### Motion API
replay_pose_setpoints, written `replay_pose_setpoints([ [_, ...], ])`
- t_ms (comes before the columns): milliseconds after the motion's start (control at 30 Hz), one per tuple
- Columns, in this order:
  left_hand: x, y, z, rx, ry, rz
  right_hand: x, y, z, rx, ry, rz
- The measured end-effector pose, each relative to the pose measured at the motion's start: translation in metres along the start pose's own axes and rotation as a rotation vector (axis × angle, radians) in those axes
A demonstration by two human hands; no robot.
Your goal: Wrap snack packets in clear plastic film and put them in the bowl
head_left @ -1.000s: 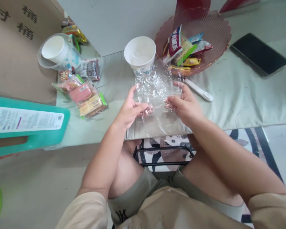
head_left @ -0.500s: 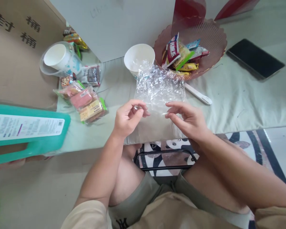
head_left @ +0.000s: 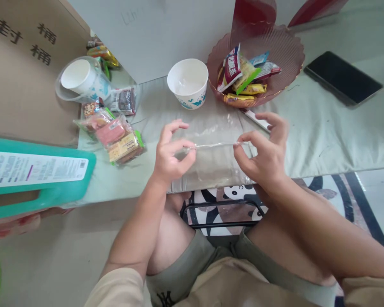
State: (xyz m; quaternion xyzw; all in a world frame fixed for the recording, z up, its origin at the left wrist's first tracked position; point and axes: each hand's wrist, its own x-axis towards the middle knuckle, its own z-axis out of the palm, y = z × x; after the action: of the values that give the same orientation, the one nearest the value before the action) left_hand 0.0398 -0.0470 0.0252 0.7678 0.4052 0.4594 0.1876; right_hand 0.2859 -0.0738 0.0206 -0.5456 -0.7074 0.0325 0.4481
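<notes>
A clear plastic bag [head_left: 213, 158] is stretched flat between my hands above the table's front edge. My left hand [head_left: 173, 152] pinches one end of its edge between thumb and forefinger, the other fingers lifted. Pinching the other end is my right hand [head_left: 265, 150], also with fingers raised. Just beyond the bag stands a white paper cup [head_left: 196, 99] with a blue pattern, upright. A slim white stick-like thing [head_left: 256, 120] lies partly hidden behind my right hand.
A pink ribbed bowl [head_left: 288, 55] holds several wrapped snacks. A black phone [head_left: 344, 78] lies at right. More wrapped snacks [head_left: 118, 136] and stacked cups [head_left: 78, 76] are at left, near a cardboard box [head_left: 28, 94] and a teal jug [head_left: 83, 181].
The crumpled bag has come down from over the cup and lies flatter, its edge pulled taut. My hands are slightly farther apart, and the cup shows fully.
</notes>
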Motion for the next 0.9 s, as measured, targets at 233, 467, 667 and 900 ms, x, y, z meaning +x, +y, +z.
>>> replay_pose_setpoints([
  [233, 0.006, 0.025, 0.013, -0.689, 0.079, -0.664, -0.004, -0.015, -0.006, 0.769, -0.287, 0.352],
  [467, 0.019, 0.014, 0.011, -0.912, 0.133, -1.157, 0.001, -0.01, 0.007, 0.852, -0.627, 0.811],
  [667, 0.016, 0.012, 0.008, -0.836, -0.227, -1.215, 0.009, -0.011, 0.011, 0.925, -0.479, 0.962],
  [900, 0.024, 0.0, 0.001, -0.841, -0.176, -1.097, 0.016, -0.002, 0.014, 1.031, -0.413, 0.965],
])
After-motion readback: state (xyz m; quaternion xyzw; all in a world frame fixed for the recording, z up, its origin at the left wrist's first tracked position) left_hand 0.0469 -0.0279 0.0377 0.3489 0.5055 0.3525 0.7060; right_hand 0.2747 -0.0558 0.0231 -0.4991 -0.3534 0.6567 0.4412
